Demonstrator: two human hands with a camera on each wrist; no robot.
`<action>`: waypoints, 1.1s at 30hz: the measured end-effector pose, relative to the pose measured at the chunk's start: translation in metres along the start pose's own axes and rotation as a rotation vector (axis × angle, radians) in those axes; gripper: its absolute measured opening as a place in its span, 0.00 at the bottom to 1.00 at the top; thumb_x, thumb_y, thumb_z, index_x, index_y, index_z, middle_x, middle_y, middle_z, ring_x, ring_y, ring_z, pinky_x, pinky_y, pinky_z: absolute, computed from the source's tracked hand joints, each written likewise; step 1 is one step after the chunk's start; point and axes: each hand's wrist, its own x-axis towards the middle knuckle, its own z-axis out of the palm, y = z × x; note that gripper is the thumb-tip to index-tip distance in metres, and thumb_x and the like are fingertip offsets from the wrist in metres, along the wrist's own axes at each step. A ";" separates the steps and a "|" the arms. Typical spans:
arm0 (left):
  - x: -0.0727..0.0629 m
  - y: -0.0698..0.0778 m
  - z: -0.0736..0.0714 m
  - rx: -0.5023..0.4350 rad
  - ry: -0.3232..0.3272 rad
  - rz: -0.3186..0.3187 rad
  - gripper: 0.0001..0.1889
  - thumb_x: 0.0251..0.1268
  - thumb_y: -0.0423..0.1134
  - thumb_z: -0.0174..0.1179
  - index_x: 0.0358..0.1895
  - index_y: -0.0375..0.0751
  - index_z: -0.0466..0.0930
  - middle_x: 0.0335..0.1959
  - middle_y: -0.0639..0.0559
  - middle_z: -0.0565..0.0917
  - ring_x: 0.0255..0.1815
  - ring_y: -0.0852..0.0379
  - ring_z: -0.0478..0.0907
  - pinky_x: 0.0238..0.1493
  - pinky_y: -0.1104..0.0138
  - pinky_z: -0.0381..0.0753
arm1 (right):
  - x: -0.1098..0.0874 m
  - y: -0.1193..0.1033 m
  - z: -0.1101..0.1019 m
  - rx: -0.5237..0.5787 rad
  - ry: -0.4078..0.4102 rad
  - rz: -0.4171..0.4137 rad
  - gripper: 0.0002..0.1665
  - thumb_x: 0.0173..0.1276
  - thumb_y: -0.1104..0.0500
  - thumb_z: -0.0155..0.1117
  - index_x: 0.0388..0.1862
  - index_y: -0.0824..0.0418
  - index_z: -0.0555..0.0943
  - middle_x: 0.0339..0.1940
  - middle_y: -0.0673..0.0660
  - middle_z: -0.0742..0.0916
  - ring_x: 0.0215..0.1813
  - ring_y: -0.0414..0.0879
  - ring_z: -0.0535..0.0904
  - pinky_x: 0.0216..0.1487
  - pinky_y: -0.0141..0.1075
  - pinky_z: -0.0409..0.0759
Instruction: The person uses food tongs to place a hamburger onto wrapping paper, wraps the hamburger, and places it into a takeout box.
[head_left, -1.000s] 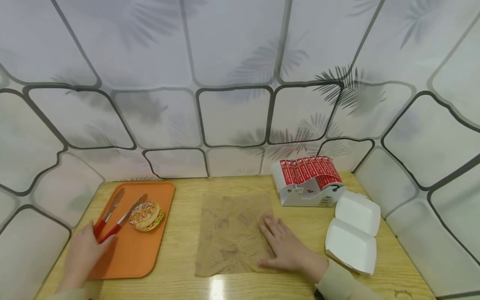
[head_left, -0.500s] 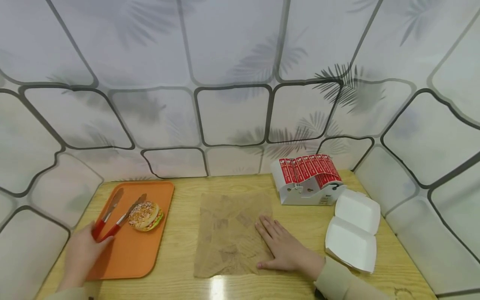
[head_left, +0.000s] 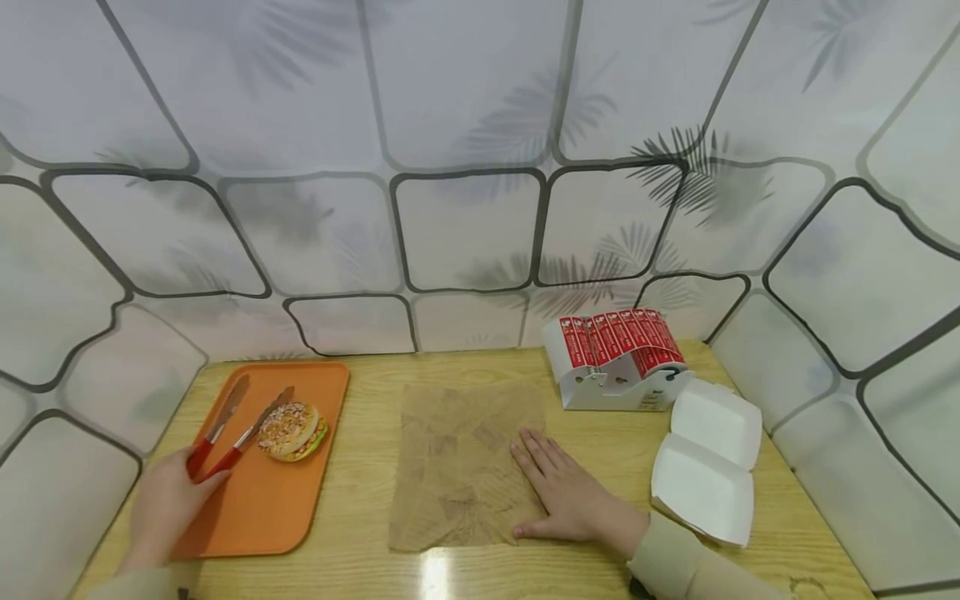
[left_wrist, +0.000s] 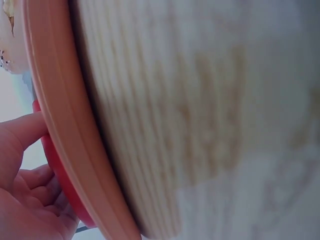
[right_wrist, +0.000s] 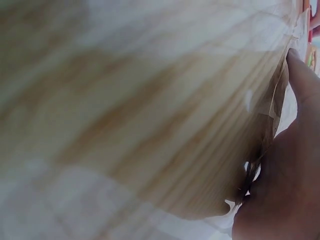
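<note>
My left hand point(head_left: 167, 500) holds a pair of metal tongs point(head_left: 247, 435) by the red handles, thumb on one arm and fingers on the other. The tongs' arms are spread, over an orange tray point(head_left: 258, 521). A seeded-bun burger point(head_left: 291, 432) sits on the tray beside the right arm of the tongs, outside their gap. In the left wrist view a red handle point(left_wrist: 61, 175) shows between the fingers and the tray's edge. My right hand point(head_left: 570, 493) lies flat with fingers straight on the right edge of a brown sheet of paper point(head_left: 457, 467).
A white holder with red-labelled flat boxes point(head_left: 622, 342) stands at the back right. In front of it lies an unfolded white takeaway box point(head_left: 701, 492). Patterned walls point(head_left: 465, 233) rise behind and along both sides of the wooden table point(head_left: 367, 517).
The right hand has slid very slightly toward the left on the paper. The left hand and tongs stay almost where they were.
</note>
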 end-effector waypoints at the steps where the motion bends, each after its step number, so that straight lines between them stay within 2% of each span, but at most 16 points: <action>1: 0.000 0.000 0.000 0.003 -0.008 -0.002 0.35 0.60 0.39 0.76 0.58 0.11 0.73 0.39 0.23 0.82 0.32 0.41 0.75 0.28 0.63 0.67 | 0.000 0.000 0.000 0.006 0.001 -0.001 0.70 0.68 0.16 0.52 0.85 0.69 0.56 0.87 0.74 0.59 0.86 0.68 0.57 0.85 0.59 0.64; 4: 0.000 0.002 -0.002 0.008 -0.020 -0.009 0.36 0.62 0.41 0.75 0.60 0.11 0.72 0.39 0.23 0.82 0.32 0.41 0.75 0.28 0.63 0.67 | 0.000 -0.002 -0.003 0.016 -0.020 0.006 0.70 0.68 0.17 0.53 0.86 0.69 0.56 0.87 0.74 0.57 0.87 0.68 0.55 0.85 0.60 0.63; 6: -0.001 0.004 -0.003 0.000 -0.022 -0.016 0.36 0.64 0.41 0.74 0.60 0.11 0.71 0.40 0.21 0.82 0.33 0.39 0.77 0.28 0.60 0.71 | 0.001 -0.003 -0.005 0.002 -0.045 0.016 0.70 0.68 0.18 0.56 0.86 0.70 0.56 0.87 0.73 0.57 0.87 0.67 0.55 0.85 0.59 0.64; 14: -0.005 0.001 -0.009 -0.120 0.005 -0.070 0.33 0.66 0.38 0.73 0.61 0.13 0.72 0.47 0.17 0.81 0.42 0.28 0.81 0.37 0.50 0.81 | 0.003 -0.002 -0.004 -0.022 -0.088 0.024 0.71 0.67 0.18 0.57 0.86 0.70 0.55 0.88 0.73 0.55 0.89 0.67 0.51 0.86 0.56 0.64; 17: -0.006 0.001 -0.014 -0.142 0.001 -0.096 0.32 0.69 0.38 0.71 0.63 0.13 0.70 0.51 0.14 0.80 0.46 0.22 0.81 0.44 0.40 0.83 | 0.003 -0.001 -0.004 -0.021 -0.100 0.028 0.71 0.67 0.17 0.55 0.86 0.69 0.54 0.88 0.73 0.54 0.89 0.66 0.50 0.86 0.55 0.63; 20: -0.007 0.002 -0.021 -0.163 -0.007 -0.153 0.33 0.72 0.38 0.68 0.66 0.14 0.68 0.55 0.13 0.78 0.50 0.21 0.80 0.46 0.41 0.83 | 0.002 -0.002 -0.006 -0.015 -0.091 0.020 0.71 0.67 0.17 0.55 0.86 0.70 0.54 0.88 0.74 0.55 0.89 0.67 0.51 0.85 0.57 0.65; 24: -0.009 0.006 -0.031 -0.172 -0.006 -0.217 0.35 0.72 0.40 0.68 0.69 0.14 0.67 0.59 0.13 0.75 0.52 0.21 0.79 0.41 0.50 0.82 | 0.002 -0.002 -0.008 -0.010 -0.076 0.011 0.71 0.68 0.17 0.56 0.85 0.71 0.56 0.87 0.74 0.56 0.88 0.68 0.53 0.84 0.58 0.66; 29: -0.015 0.012 -0.044 -0.163 -0.009 -0.237 0.34 0.72 0.41 0.68 0.68 0.15 0.69 0.60 0.14 0.76 0.51 0.24 0.79 0.33 0.65 0.77 | 0.002 -0.001 -0.006 -0.020 -0.083 0.012 0.71 0.68 0.17 0.55 0.86 0.70 0.55 0.88 0.74 0.55 0.88 0.67 0.52 0.85 0.57 0.65; 33: -0.022 0.020 -0.053 -0.193 -0.025 -0.279 0.36 0.73 0.43 0.68 0.71 0.18 0.68 0.65 0.15 0.74 0.55 0.25 0.78 0.36 0.67 0.74 | 0.004 0.001 -0.003 -0.028 -0.096 0.024 0.71 0.67 0.17 0.56 0.87 0.69 0.53 0.88 0.72 0.54 0.89 0.65 0.50 0.86 0.55 0.64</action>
